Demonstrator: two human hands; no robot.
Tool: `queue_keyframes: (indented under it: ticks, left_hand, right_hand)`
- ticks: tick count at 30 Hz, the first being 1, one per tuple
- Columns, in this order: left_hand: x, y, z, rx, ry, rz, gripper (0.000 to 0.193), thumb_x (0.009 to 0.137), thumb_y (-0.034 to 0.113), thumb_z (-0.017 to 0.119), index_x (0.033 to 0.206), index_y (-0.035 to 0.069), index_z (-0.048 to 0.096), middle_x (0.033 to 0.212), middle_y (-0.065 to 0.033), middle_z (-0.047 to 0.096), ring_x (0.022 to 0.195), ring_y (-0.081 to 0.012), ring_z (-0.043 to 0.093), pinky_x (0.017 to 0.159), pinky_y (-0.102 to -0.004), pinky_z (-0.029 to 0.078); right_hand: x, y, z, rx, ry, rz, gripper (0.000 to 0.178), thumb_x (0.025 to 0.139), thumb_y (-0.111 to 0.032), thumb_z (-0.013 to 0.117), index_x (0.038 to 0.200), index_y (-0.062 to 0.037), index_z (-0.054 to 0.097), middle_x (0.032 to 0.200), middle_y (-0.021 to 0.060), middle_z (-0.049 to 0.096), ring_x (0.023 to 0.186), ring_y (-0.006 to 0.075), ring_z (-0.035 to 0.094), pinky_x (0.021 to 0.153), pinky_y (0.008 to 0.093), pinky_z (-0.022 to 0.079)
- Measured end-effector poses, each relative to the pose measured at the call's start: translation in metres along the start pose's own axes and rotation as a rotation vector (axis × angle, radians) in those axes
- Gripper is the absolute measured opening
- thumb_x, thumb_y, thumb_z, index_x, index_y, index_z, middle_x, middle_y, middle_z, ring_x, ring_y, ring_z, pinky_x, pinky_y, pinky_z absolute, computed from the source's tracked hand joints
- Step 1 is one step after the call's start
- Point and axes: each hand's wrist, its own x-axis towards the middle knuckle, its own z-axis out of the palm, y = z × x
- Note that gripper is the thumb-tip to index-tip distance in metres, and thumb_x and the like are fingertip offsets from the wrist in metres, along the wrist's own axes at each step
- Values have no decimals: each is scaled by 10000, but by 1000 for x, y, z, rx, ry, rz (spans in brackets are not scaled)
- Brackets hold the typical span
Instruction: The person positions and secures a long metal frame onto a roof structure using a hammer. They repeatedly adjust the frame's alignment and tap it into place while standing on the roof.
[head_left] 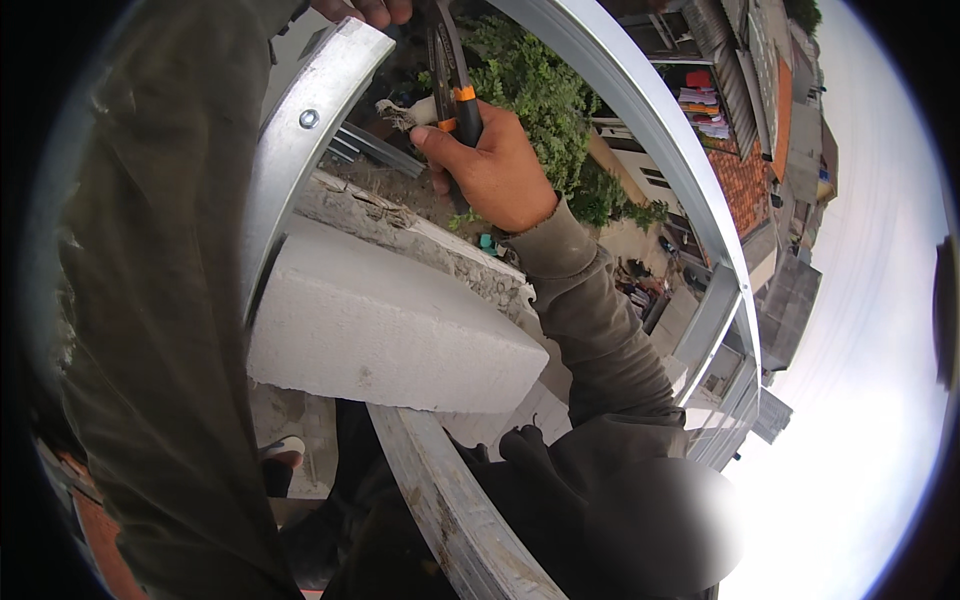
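My right hand (492, 175), in an olive-brown sleeve, is closed round a pliers-like hand tool (466, 122) with two long dark arms and orange bands. Just beside its thumb is a whitish piece with a ragged end (402, 116); whether the hand holds that too I cannot tell. At the top edge, fingers of my left hand (368, 10) curl at the end of a silvery metal channel (300, 160) with a screw head in it. The rest of that hand is out of the picture. Between the arms lies a pale, block-shaped piece (390, 320) against the channel.
A long metal profile (640, 90) arches over the right side, joined to more framing (710, 320). Another beam (455, 500) runs below the block. A broken masonry edge (400, 230) lies beyond. Far below are a leafy tree (540, 100), tiled roofs (738, 190) and a yard.
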Motion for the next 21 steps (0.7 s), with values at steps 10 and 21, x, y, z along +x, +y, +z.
queue_keyframes:
  ticks: [10, 21]
  left_hand:
    - [-48, 7, -4, -29, 423, -98, 887, 867, 701, 533, 1369, -29, 512, 1247, -294, 599, 1059, -357, 662, 841, -460, 568]
    - [86, -47, -15, -736, 904, 126, 717, 887, 591, 587, 1296, 3, 556, 1275, -253, 579, 1189, -372, 555, 1019, -492, 434]
  right_hand:
    - [-4, -6, -22, -76, -49, -39, 246, 980, -182, 577, 1098, 33, 590, 881, 85, 665, 810, 151, 641, 767, 331, 525]
    - [20, -30, -62, 0, -148, 148, 335, 997, -209, 564, 1241, 12, 502, 1208, 189, 622, 1090, 299, 644, 896, 459, 565]
